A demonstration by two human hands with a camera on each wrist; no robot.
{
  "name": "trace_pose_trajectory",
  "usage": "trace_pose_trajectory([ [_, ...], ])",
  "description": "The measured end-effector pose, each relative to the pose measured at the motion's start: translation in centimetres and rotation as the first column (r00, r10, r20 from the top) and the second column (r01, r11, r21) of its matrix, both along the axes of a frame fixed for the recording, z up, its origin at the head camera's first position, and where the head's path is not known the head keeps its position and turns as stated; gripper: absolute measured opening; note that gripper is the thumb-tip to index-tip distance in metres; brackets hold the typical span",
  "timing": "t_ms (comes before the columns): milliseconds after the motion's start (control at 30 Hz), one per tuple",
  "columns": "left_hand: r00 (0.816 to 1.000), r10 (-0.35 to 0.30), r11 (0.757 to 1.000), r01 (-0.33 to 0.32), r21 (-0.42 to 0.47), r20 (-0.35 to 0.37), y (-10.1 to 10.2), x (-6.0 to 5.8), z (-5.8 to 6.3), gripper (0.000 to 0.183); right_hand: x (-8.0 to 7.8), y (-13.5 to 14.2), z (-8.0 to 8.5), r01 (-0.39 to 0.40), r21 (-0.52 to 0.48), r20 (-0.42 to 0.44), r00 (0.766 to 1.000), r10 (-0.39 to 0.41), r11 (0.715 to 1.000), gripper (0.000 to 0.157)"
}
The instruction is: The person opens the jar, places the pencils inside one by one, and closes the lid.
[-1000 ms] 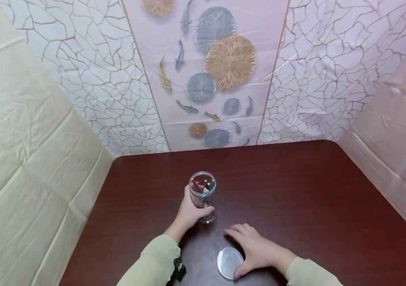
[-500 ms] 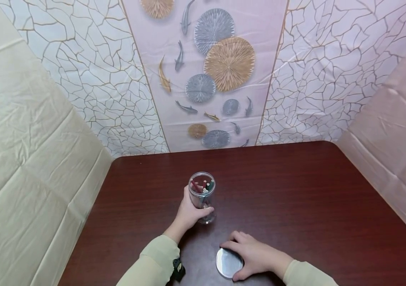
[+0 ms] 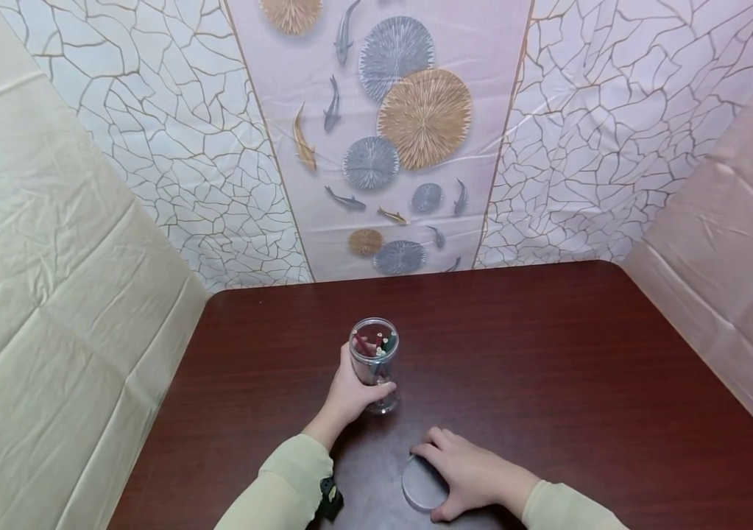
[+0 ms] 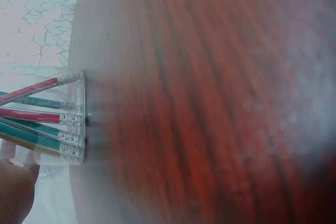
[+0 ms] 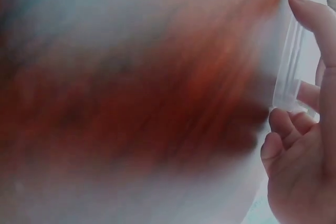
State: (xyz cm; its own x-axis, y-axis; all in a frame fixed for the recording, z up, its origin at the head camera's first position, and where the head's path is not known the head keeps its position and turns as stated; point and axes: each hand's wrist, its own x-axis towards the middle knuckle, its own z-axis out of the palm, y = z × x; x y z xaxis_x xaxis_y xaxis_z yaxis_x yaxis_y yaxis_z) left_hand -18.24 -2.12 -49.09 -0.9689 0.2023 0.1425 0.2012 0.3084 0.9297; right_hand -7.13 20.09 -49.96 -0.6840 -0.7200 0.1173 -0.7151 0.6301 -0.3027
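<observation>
A clear jar (image 3: pixel 386 379) without a cover stands on the dark table, held round its side by my left hand (image 3: pixel 352 390). Inside it lean several pencils (image 3: pixel 380 343), red and green; in the left wrist view their metal-and-eraser ends rest at the jar's bottom. Nearer the front edge, my right hand (image 3: pixel 472 471) grips a round clear lid (image 3: pixel 423 483) by its rim, thumb on the near side and fingers on the far side. The right wrist view shows the lid (image 5: pixel 287 72) edge-on between thumb and fingers. Whether it touches the table is hard to tell.
The reddish-brown table (image 3: pixel 515 353) reaches back to a patterned cloth backdrop (image 3: pixel 376 162). Pale cloth walls (image 3: pixel 71 294) flank both sides. A black strap device (image 3: pixel 331 499) sits at the left sleeve's cuff.
My right hand has closed its fingers onto the lid's rim, and the lid's glare has dimmed as it shifts slightly. The left hand and jar have stayed put.
</observation>
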Motion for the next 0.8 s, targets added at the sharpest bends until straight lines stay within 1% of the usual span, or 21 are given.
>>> trace_pose_trajectory([
  [67, 1.000, 0.000, 1.000, 0.000, 0.000, 0.001, 0.0, 0.0, 0.0, 0.093, -0.2, 0.1, 0.3, 0.017, -0.013, 0.010, 1.000, -0.016, 1.000, 0.080],
  [200, 1.000, 0.004, 1.000, -0.004, 0.000, -0.005, 0.0, -0.1, -0.1, 0.093, -1.0, 0.6, 1.3, 0.063, -0.070, -0.028, 0.997, -0.065, 0.996, 0.083],
  [300, 1.000, 0.007, 1.000, -0.006, 0.002, -0.014, 0.0, -0.1, -0.2, 0.093, -1.9, 1.1, 2.4, 0.099, -0.124, -0.070, 0.992, -0.108, 0.987, 0.084],
  [367, 1.000, 0.004, 1.000, -0.004, 0.010, -0.017, 0.0, -0.1, -0.2, 0.092, -2.5, 1.5, 3.3, 0.126, -0.159, -0.074, 0.988, -0.139, 0.979, 0.083],
  [500, 1.000, -0.010, 0.999, 0.010, 0.032, -0.010, 0.0, -0.1, -0.1, 0.092, -3.6, 2.1, 5.1, 0.200, -0.217, -0.045, 0.976, -0.215, 0.955, 0.080],
  [600, 1.000, -0.018, 0.999, 0.018, 0.030, 0.001, -0.1, -0.1, -0.1, 0.092, -4.1, 2.3, 6.4, 0.236, -0.253, -0.022, 0.968, -0.250, 0.938, 0.079],
  [800, 0.999, -0.038, 0.999, 0.037, 0.032, 0.025, 0.0, -0.2, 0.0, 0.095, -4.7, 2.2, 8.0, 0.264, -0.320, -0.006, 0.960, -0.281, 0.910, 0.076],
])
